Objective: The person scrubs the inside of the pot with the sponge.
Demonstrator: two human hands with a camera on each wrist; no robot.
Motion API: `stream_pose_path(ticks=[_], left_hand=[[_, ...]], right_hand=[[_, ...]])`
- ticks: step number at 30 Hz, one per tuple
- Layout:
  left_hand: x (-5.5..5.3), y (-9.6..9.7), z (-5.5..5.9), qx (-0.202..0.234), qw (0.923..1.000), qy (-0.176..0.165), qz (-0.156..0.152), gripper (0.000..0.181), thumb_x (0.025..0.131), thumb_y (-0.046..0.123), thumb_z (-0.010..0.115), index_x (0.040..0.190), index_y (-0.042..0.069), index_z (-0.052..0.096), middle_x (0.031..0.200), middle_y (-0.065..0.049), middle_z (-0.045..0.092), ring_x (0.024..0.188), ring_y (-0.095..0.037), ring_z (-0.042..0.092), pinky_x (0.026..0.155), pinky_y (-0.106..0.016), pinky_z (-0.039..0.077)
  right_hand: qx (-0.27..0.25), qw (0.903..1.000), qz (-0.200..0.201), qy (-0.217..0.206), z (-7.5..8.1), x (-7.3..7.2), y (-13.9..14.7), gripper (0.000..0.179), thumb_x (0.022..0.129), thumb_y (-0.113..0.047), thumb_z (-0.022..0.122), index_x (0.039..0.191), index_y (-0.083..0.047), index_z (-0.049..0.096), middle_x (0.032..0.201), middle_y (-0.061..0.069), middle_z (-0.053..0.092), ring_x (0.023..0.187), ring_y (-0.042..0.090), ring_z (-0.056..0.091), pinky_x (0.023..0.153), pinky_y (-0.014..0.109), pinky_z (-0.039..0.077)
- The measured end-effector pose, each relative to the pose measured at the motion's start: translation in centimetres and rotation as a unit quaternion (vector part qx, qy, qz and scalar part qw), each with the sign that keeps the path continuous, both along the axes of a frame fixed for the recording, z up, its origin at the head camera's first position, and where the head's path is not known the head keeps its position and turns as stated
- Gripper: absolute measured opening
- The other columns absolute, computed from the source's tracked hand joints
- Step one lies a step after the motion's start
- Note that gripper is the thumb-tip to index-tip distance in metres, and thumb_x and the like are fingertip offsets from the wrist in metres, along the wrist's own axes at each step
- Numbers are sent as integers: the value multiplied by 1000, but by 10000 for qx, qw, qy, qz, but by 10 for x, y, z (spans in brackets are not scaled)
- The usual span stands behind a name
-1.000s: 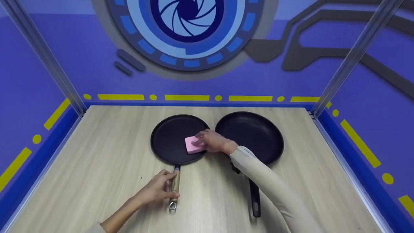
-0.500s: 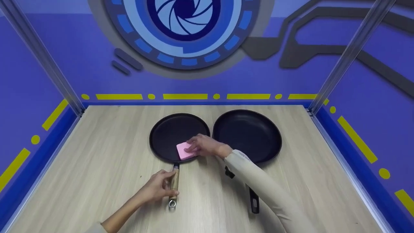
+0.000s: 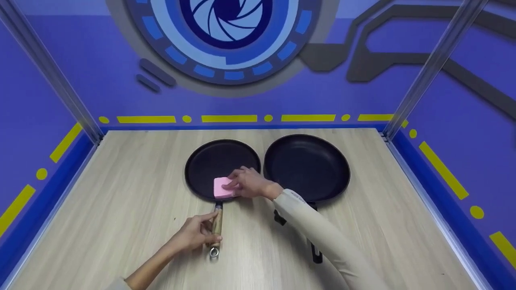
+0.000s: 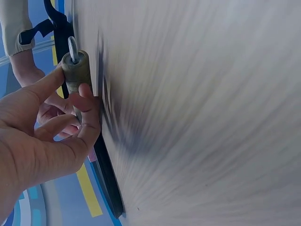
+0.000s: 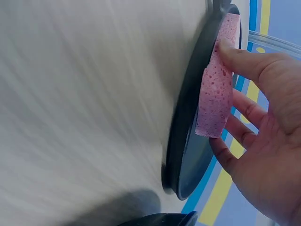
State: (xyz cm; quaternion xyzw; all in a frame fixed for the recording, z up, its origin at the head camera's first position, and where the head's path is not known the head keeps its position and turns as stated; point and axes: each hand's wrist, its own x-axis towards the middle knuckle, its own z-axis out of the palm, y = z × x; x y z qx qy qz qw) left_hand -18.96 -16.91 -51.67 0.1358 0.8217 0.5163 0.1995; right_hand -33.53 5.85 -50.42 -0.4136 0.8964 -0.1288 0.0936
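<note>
A flat black pan [image 3: 217, 159] lies on the table, its wooden handle [image 3: 217, 221] pointing toward the front. My left hand [image 3: 196, 233] grips that handle between thumb and fingers; in the left wrist view the handle's end with its metal ring [image 4: 73, 49] shows. Over the near part of the pan, my right hand [image 3: 249, 183] holds a pink sponge [image 3: 221, 188]. The right wrist view shows the porous sponge [image 5: 217, 89] pinched between thumb and fingers, at the pan's rim [image 5: 181, 117].
A second, deeper black frying pan [image 3: 308, 169] lies close on the right, its dark handle [image 3: 316, 253] partly hidden under the right sleeve [image 3: 322, 229]. Blue walls [image 3: 258, 104] border the wooden table [image 3: 133, 181] at the back and sides.
My right hand has moved the sponge left and toward the front of the pan, near the handle joint. My left hand keeps its grip on the handle. The head view has shifted slightly.
</note>
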Motion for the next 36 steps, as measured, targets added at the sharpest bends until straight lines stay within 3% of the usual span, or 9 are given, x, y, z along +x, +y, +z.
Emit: stream_pose_path(ticks=[7, 12, 17, 22, 24, 29, 36], left_hand=[[3, 3, -2, 6, 9990, -284, 337, 82, 83, 6, 82, 153, -3, 40, 104, -17, 68, 73, -10, 66, 58, -24, 58], [5, 5, -1, 85, 9977, -365, 565, 81, 82, 2, 82, 152, -2, 41, 103, -18, 68, 74, -12, 68, 60, -25, 59], [6, 5, -2, -2, 9971, -320, 688, 81, 81, 4, 84, 151, -1, 44, 94, -14, 72, 74, -12, 67, 60, -25, 59], [7, 7, -2, -167, 9956, -361, 852, 79, 81, 7, 86, 150, 2, 47, 82, -6, 61, 72, -12, 59, 58, -23, 58], [7, 8, -3, -107, 9943, -540, 917, 80, 81, 7, 86, 151, 4, 47, 82, -4, 54, 70, -11, 58, 58, -24, 60], [7, 8, -5, 251, 9915, -837, 969, 81, 82, 4, 84, 152, 4, 44, 82, -3, 51, 64, -9, 62, 59, -29, 64], [4, -2, -5, 560, 9905, -910, 861, 82, 84, 8, 84, 154, 5, 42, 75, 0, 64, 68, -7, 66, 62, -29, 65]], right_hand=[[-49, 9996, 199, -194, 1, -2, 3, 37, 99, -19, 64, 136, -23, 68, 147, 11, 59, 136, 35, 50, 116, 55, 39], [-176, 9996, 145, -161, -2, -1, 1, 35, 99, -21, 66, 134, -24, 69, 146, 10, 60, 133, 34, 50, 111, 56, 41], [-455, 9989, 117, -62, -6, 3, -3, 34, 97, -21, 69, 131, -24, 71, 143, 11, 62, 128, 33, 52, 106, 54, 44], [-394, 9992, 22, 115, -7, 7, -9, 35, 97, -25, 70, 131, -27, 71, 139, 10, 64, 127, 31, 52, 103, 51, 47], [-309, 9993, -28, 200, -8, 8, -12, 35, 97, -27, 70, 132, -29, 70, 138, 9, 64, 126, 30, 52, 101, 49, 48], [-290, 9990, -130, 323, -7, 12, -19, 33, 97, -31, 71, 129, -31, 72, 132, 9, 65, 120, 29, 53, 98, 49, 51], [-117, 9995, -174, 249, -4, 12, -24, 33, 99, -31, 67, 132, -31, 70, 136, 8, 64, 123, 31, 53, 102, 52, 50]])
